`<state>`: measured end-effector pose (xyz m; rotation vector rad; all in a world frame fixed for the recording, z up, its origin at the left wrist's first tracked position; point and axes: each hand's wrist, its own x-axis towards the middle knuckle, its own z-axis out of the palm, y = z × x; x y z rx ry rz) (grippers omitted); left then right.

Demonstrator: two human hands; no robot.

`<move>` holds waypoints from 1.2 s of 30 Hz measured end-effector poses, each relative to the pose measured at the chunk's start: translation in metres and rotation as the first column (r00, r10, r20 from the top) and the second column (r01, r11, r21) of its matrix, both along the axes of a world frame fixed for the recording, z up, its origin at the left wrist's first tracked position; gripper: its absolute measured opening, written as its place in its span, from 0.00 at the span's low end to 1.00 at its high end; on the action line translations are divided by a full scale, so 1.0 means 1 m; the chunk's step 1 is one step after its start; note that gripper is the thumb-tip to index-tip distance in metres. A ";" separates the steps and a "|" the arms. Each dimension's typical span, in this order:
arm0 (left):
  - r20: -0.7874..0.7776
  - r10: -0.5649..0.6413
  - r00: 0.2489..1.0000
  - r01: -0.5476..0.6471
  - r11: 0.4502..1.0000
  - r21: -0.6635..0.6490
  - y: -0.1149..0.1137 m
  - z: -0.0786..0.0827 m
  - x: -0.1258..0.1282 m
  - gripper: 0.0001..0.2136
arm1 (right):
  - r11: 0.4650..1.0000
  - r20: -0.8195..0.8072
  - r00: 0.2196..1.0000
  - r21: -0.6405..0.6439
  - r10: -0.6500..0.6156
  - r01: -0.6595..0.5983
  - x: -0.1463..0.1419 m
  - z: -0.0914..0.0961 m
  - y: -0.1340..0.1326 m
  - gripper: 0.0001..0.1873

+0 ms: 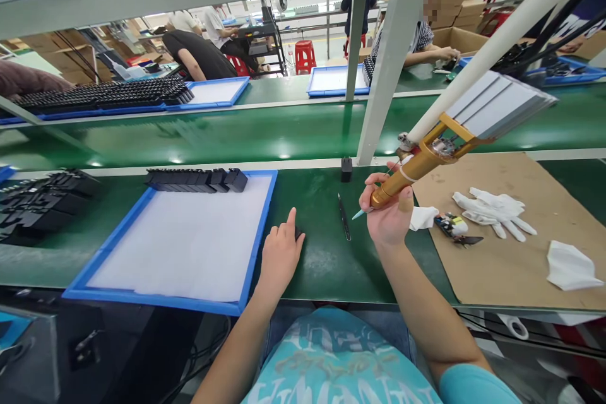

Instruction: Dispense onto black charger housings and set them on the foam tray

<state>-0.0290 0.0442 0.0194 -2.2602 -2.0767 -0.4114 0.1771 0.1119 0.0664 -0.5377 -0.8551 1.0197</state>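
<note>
My right hand is closed around the lower end of a gold cylindrical tool with a pale teal pointed tip, which slants down to the left. Beneath my left hand a small black block, seemingly a plug adapter, shows only at its edge; the thumb and fingers close about it, with the index finger stretched forward. Between both hands, black tweezers lie on the green bench. Farther back stands a black plug adapter, prongs up.
To the left lies a blue-rimmed tray with a row of black adapters. More adapters sit farther left. On the right, cardboard bears white gloves and a small electronic part. A white post rises behind. Co-workers sit beyond.
</note>
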 end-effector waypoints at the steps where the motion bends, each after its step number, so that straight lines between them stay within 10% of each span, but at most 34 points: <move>1: -0.065 0.003 0.998 -0.003 1.000 0.005 0.000 -0.003 0.001 0.27 | 1.000 -0.002 1.000 0.002 0.000 0.000 0.000 0.000 0.000 0.22; 14: 0.032 0.090 0.995 -0.086 0.991 -0.104 -0.011 -0.003 -0.008 0.19 | 1.000 -0.019 1.000 -0.007 0.005 -0.005 0.000 -0.001 -0.001 0.20; 20: 0.005 0.356 0.934 -0.353 0.929 -0.114 0.004 0.040 -0.085 0.22 | 0.999 -0.026 1.000 -0.038 -0.004 0.003 0.000 -0.003 0.002 0.20; 27: -0.086 0.410 0.908 -0.412 0.838 -0.359 0.057 0.042 -0.164 0.32 | 1.000 -0.062 0.998 0.006 0.027 -0.027 -0.002 -0.004 0.002 0.17; 31: -0.080 0.272 0.959 -0.263 0.959 0.106 0.073 0.055 -0.122 0.40 | 1.000 -0.073 0.997 0.010 -0.019 0.019 -0.005 -0.004 0.002 0.17; 36: 0.205 -0.266 0.942 0.285 0.956 -0.072 0.124 0.051 0.000 0.33 | 0.999 -0.088 0.995 -0.018 -0.039 0.037 -0.007 -0.003 -0.001 0.15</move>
